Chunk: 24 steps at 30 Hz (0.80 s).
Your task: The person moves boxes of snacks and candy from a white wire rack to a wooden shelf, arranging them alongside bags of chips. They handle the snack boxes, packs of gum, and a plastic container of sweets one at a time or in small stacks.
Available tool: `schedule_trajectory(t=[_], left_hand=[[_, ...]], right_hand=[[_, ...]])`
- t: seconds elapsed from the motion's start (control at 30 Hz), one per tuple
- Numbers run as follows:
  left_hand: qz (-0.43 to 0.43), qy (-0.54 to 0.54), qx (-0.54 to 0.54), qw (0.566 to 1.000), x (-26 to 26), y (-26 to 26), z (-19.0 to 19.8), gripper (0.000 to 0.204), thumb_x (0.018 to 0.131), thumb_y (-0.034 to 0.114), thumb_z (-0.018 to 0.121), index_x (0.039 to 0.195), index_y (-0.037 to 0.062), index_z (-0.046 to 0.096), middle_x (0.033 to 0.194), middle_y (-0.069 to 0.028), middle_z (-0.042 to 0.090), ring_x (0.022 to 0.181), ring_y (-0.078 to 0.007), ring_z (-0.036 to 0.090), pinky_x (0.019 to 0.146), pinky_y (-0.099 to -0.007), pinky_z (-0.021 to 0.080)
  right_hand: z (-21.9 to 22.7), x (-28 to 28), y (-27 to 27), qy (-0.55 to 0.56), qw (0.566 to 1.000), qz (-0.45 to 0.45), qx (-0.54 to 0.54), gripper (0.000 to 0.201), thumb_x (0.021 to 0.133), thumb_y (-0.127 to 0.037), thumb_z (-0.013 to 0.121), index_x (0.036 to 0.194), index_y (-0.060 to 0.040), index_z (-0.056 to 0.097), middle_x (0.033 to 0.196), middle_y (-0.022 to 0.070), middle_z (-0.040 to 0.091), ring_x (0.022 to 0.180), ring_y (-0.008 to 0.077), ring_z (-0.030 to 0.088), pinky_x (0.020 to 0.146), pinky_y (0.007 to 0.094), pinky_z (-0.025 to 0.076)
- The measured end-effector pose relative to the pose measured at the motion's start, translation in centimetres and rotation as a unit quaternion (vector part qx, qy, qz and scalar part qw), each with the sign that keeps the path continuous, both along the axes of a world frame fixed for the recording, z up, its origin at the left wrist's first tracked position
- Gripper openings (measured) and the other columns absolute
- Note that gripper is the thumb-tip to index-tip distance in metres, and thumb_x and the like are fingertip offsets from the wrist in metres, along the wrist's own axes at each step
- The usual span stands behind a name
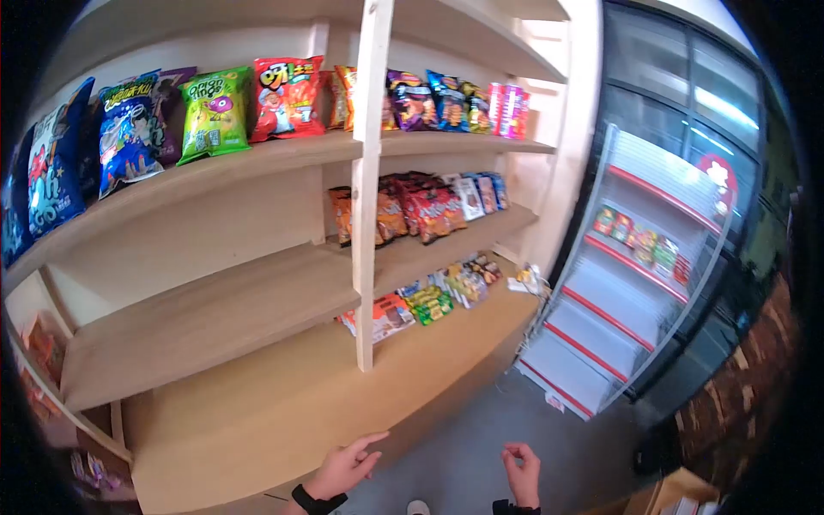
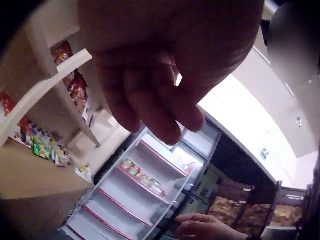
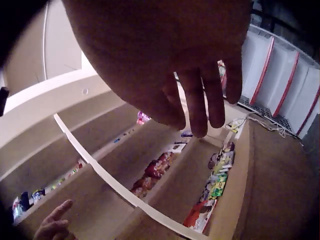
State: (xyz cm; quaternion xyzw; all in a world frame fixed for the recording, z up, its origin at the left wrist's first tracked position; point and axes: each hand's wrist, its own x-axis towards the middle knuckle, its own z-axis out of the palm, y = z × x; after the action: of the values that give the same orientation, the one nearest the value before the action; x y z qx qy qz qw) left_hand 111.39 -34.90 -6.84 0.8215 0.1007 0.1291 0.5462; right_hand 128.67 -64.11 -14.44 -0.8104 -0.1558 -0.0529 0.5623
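Note:
Both hands are in the air and hold nothing. In the head view the left hand (image 1: 346, 468) is before the front edge of the lowest wooden shelf (image 1: 257, 403), index finger extended and the others loosely bent. To its right, over the grey floor, the right hand (image 1: 522, 474) has its fingers loosely bent near the thumb. Close up in the left wrist view, the left hand (image 2: 160, 65) shows dark, relaxed fingers. The right hand (image 3: 175, 65) hangs with fingers apart in the right wrist view. Neither hand touches the shelves or the packets.
Snack bags (image 1: 215, 116) line the upper shelf; red bags (image 1: 433, 209) and smaller packets (image 1: 429, 303) lie on lower levels behind a wooden post (image 1: 369, 189). A white wire rack (image 1: 601, 300) with red strips stands at right. A box (image 1: 682, 491) is at the lower right.

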Motion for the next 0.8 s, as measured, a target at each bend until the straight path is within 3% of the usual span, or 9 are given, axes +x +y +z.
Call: schedule_trajectory(t=[0.13,0.23,0.3,0.47,0.53,0.57,0.67,0.7,0.8], left_hand=[[0.091,-0.013,0.023,0.995,3.2,0.8,-0.1,0.042,0.091,0.014,0.061,0.131,0.0147,0.05,0.062,-0.0042,0.06,0.056,-0.0127,0.061,0.056,-0.0264,0.051],[0.114,-0.106,0.089,0.984,3.4,2.0,1.3,0.044,0.087,0.007,0.064,0.129,0.0127,0.052,0.084,-0.0055,0.064,0.078,-0.0187,0.064,0.073,-0.0309,0.052],[0.213,-0.11,0.109,0.965,1.5,2.4,1.2,0.044,0.086,0.007,0.064,0.128,0.0121,0.053,0.082,-0.0047,0.064,0.078,-0.0199,0.063,0.074,-0.0309,0.052],[0.377,-0.071,0.097,0.918,-5.7,1.2,1.8,0.028,0.084,0.009,0.067,0.112,0.0093,0.064,0.076,-0.0032,0.064,0.071,-0.0164,0.062,0.066,-0.0283,0.05],[0.471,-0.047,0.07,0.878,-8.2,0.9,0.6,0.011,0.084,0.011,0.069,0.095,0.0075,0.069,0.065,-0.0027,0.062,0.058,-0.0103,0.057,0.054,-0.0247,0.046],[0.53,-0.048,0.003,0.847,-9.1,0.6,0.6,0.013,0.086,0.015,0.068,0.077,0.0059,0.069,0.057,-0.002,0.059,0.047,-0.006,0.049,0.046,-0.0219,0.041],[0.578,-0.019,-0.074,0.813,-11.5,1.2,0.3,0.016,0.086,0.01,0.066,0.074,0.0022,0.06,0.058,-0.003,0.053,0.057,-0.0097,0.052,0.051,-0.0266,0.041],[0.574,-0.095,-0.082,0.809,-11.5,2.1,0.9,0.035,0.088,0.017,0.066,0.059,0.0043,0.051,0.046,0.0014,0.041,0.049,-0.0045,0.04,0.043,-0.0255,0.031],[0.495,0.048,-0.06,0.866,-14.9,7.1,-0.2,0.017,0.086,0.024,0.068,0.083,0.0076,0.064,0.071,-0.0037,0.06,0.07,-0.0109,0.056,0.061,-0.0312,0.045]], right_hand=[[1.1,9.6,5.7,0.008,0.991,0.086,0.102,0.01,0.084,0.001,0.061,0.093,-0.0006,0.064,0.081,0.0027,0.063,0.076,0.0094,0.06,0.072,0.0238,0.048],[2.4,14.6,13.6,0.043,0.962,0.202,0.179,0.007,0.085,0.0,0.06,0.091,-0.0012,0.063,0.081,0.0009,0.062,0.075,0.0079,0.058,0.07,0.0224,0.046],[2.0,16.8,18.9,0.051,0.944,0.273,0.178,0.005,0.087,-0.004,0.061,0.091,-0.0012,0.061,0.08,-0.0016,0.059,0.075,0.0066,0.055,0.071,0.0215,0.045],[6.8,11.1,30.2,0.072,0.889,0.404,0.205,0.008,0.088,-0.009,0.062,0.094,-0.003,0.06,0.08,0.0003,0.061,0.076,0.0072,0.056,0.072,0.0223,0.044],[7.0,8.8,33.6,0.097,0.833,0.506,0.199,0.01,0.088,-0.01,0.063,0.095,-0.0031,0.061,0.082,0.0018,0.063,0.076,0.008,0.057,0.071,0.0231,0.045],[6.9,7.5,35.0,0.097,0.831,0.522,0.169,0.012,0.087,-0.009,0.064,0.096,-0.0017,0.062,0.083,0.0029,0.064,0.078,0.0087,0.059,0.073,0.0235,0.046],[7.8,3.9,37.3,0.027,0.815,0.568,0.112,0.014,0.085,-0.008,0.066,0.097,-0.0004,0.062,0.084,0.003,0.064,0.081,0.0095,0.06,0.075,0.0234,0.047],[7.9,3.5,37.7,0.024,0.804,0.583,0.116,0.014,0.085,-0.004,0.065,0.098,0.0003,0.063,0.084,0.0032,0.064,0.084,0.0107,0.061,0.077,0.0237,0.048],[7.7,2.6,38.5,0.058,0.832,0.529,0.154,0.011,0.086,-0.003,0.062,0.096,-0.0002,0.063,0.084,0.0035,0.063,0.082,0.0115,0.061,0.076,0.0245,0.048]])
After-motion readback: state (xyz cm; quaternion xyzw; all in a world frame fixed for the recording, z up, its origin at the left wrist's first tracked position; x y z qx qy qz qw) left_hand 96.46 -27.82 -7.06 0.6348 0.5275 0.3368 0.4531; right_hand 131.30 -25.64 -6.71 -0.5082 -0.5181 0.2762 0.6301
